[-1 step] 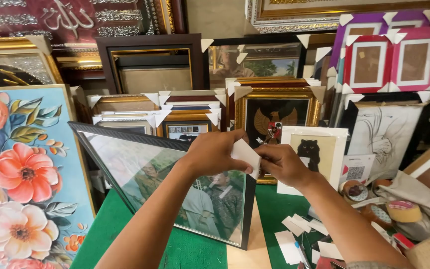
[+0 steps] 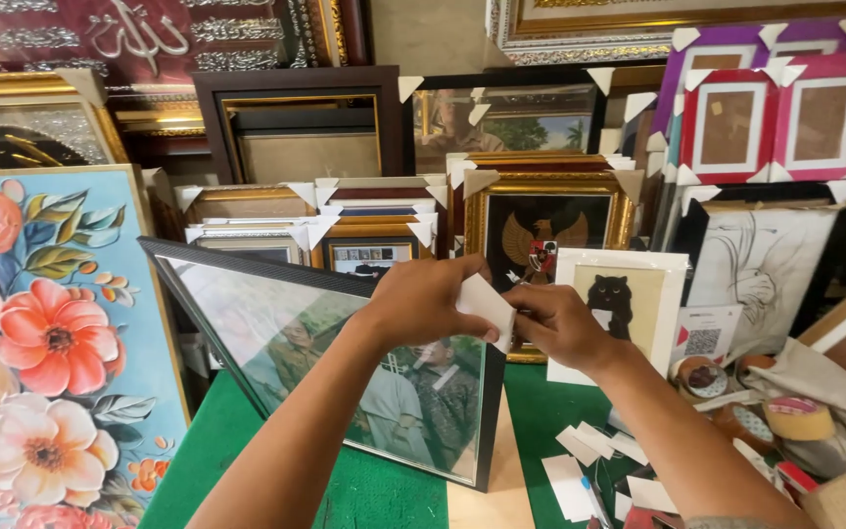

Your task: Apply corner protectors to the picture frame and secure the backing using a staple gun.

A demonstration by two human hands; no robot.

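A black-framed glazed photograph (image 2: pixel 315 343) stands tilted on the green mat (image 2: pixel 237 451) in front of me. My left hand (image 2: pixel 423 299) grips its top right corner. A white cardboard corner protector (image 2: pixel 487 306) sits over that corner, pinched between my left thumb and my right hand (image 2: pixel 555 323), which holds its right side. Both arms reach in from the bottom of the view.
A large floral painting (image 2: pixel 41 353) leans at the left. Many gold, brown, red and pink frames with white corner protectors stack behind. A cat picture (image 2: pixel 619 304) stands right of my hands. Loose white corner pieces (image 2: pixel 589 456) and tape rolls (image 2: pixel 795 416) lie at the lower right.
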